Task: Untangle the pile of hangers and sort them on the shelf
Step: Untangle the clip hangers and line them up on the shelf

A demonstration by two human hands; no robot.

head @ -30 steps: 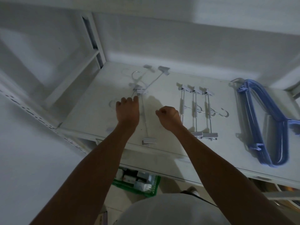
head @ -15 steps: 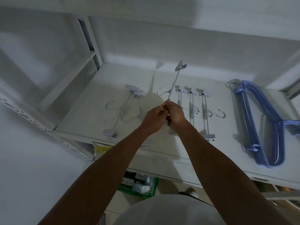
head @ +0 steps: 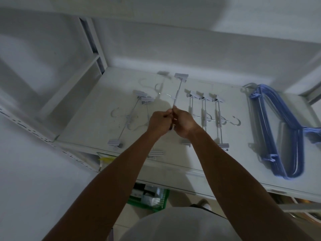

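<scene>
A white metal clip hanger [head: 177,94] is held above a white shelf [head: 90,124].
The left hand [head: 160,121] and right hand [head: 184,123] both curl tightly round its rod — three matching hangers [head: 203,115] lie in a row just right, blue plastic hangers [head: 278,129] farther right.

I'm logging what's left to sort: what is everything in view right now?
held clip hanger: one, white and metal, raised over the shelf's middle
loose clip hangers: two, white, crossed on the shelf's left
lined-up clip hangers: three, white, in a row right of the hands
blue hangers: a stack, count unclear, at the shelf's right end
shelf: one, white
green basket: one, below the shelf
left hand: grips the held clip hanger
right hand: grips it too
</scene>
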